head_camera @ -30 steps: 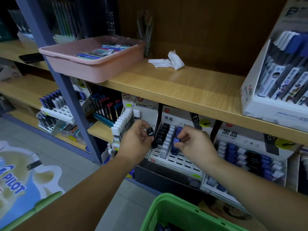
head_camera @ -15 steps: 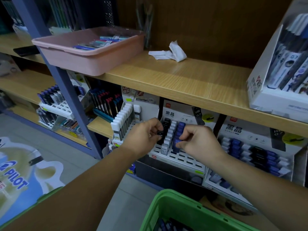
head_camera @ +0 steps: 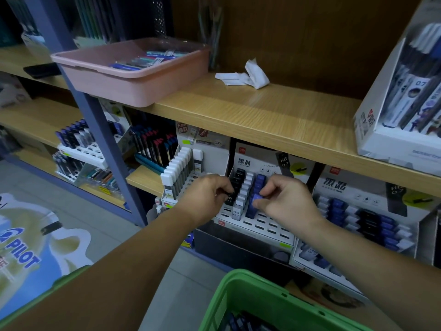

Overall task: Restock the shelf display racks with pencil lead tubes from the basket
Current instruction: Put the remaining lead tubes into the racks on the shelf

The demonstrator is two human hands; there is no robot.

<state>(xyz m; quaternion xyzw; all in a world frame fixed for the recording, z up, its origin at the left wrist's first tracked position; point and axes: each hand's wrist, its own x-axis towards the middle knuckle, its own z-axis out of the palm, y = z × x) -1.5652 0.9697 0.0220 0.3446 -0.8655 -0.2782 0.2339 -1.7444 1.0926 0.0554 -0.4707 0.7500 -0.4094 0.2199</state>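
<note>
A white slotted display rack (head_camera: 265, 225) stands under the wooden shelf, holding rows of black, white and blue pencil lead tubes. My left hand (head_camera: 205, 198) pinches a black lead tube (head_camera: 229, 196) at the front of the black row. My right hand (head_camera: 287, 201) pinches a blue lead tube (head_camera: 254, 199) at the front of the blue row. Both tubes sit at the rack's slots. The green basket (head_camera: 241, 297) is at the bottom of the view, with several dark and blue tubes inside.
A second rack (head_camera: 372, 218) of blue and black tubes stands to the right. White-capped tubes (head_camera: 176, 173) fill a rack to the left. On the wooden shelf (head_camera: 274, 115) above are a pink tub (head_camera: 133, 75), crumpled paper (head_camera: 245, 76) and a pen box (head_camera: 403, 96). A blue upright post (head_camera: 95, 115) is at left.
My left hand carried the black tube from in front of the rack down into the black row. My right hand stayed on the blue row, pushing its tube lower.
</note>
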